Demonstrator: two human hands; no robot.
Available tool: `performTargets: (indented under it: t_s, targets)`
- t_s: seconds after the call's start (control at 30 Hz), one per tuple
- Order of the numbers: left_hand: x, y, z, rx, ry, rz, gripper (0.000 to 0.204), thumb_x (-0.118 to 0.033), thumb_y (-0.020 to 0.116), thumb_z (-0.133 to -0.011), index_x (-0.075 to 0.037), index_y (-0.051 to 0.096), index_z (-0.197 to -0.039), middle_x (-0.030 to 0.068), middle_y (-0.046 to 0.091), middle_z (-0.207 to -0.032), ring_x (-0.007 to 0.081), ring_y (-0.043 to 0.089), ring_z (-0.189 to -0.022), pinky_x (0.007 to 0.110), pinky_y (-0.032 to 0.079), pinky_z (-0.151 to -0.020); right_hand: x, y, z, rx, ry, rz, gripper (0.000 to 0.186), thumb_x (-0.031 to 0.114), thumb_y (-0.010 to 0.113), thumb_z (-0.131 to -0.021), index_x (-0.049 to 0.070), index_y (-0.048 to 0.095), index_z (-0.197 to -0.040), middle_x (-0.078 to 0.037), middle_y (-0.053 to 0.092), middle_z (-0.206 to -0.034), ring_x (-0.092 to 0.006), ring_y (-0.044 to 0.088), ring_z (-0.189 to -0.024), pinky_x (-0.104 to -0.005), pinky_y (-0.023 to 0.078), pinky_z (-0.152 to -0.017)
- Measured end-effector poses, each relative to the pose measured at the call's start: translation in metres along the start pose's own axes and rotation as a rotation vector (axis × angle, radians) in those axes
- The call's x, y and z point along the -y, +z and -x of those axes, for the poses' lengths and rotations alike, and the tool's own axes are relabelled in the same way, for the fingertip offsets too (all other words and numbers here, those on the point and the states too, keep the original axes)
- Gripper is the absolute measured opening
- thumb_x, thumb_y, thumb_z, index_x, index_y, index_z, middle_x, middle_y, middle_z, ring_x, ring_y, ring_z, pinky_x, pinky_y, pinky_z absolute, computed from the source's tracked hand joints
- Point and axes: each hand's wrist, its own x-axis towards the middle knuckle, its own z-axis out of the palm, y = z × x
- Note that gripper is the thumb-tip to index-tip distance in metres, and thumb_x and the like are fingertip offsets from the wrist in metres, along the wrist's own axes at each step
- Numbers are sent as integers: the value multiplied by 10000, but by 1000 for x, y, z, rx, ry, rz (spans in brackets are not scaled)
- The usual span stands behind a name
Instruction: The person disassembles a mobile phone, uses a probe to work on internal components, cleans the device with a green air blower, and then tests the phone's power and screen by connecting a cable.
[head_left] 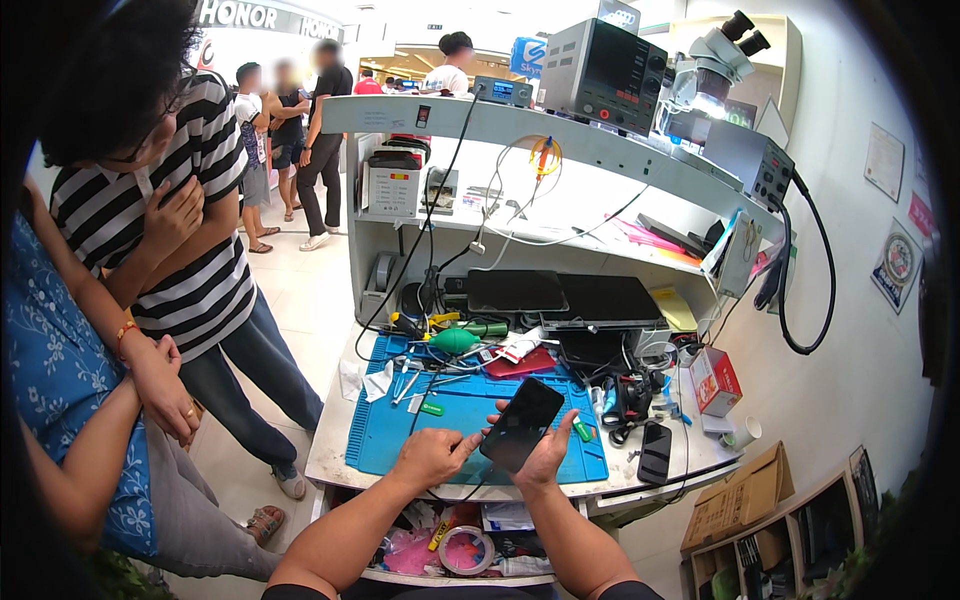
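A black smartphone [522,426] with a dark screen rests tilted in my right hand [545,455], above the blue work mat [385,440]. My right thumb lies along its right side and the fingertips wrap its left edge. My left hand [432,457] is closed, its thumb and index finger together at the phone's lower left edge. Whether something small is between those fingertips cannot be made out. A thin black cable [478,488] shows just below the phone and passes under my left wrist. Tweezers and small hand tools [408,385] lie on the mat beyond my left hand.
An open drawer [467,550] with a tape roll sits below my forearms. Another phone [654,452] lies right of the mat. A green blower bulb [455,341], cables and dark screens crowd the back. A microscope [715,65] stands on the shelf. Two people stand close left.
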Motion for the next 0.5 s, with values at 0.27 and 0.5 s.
performTargets:
  t_s: [0.27,0.5]
  targets:
    - [0,-1,1,5,9,-10,682,-602,637,-1102,-51,730,-712,190,699,-704,418,692,-659,529,502,-600,0,0,0,-12,7,16,1068,959,291,-1017,48,673,-1421,-215,777,-1259,-381,773,-1041,-574,649,-919]
    - [1,0,2,4,15,-5,659,-587,647,-1099,-55,744,-721,188,703,-707,412,696,-665,531,505,-608,1,4,2,-7,2,6,1081,964,291,-1013,39,672,-1420,-213,775,-1260,-380,772,-1042,-572,647,-919]
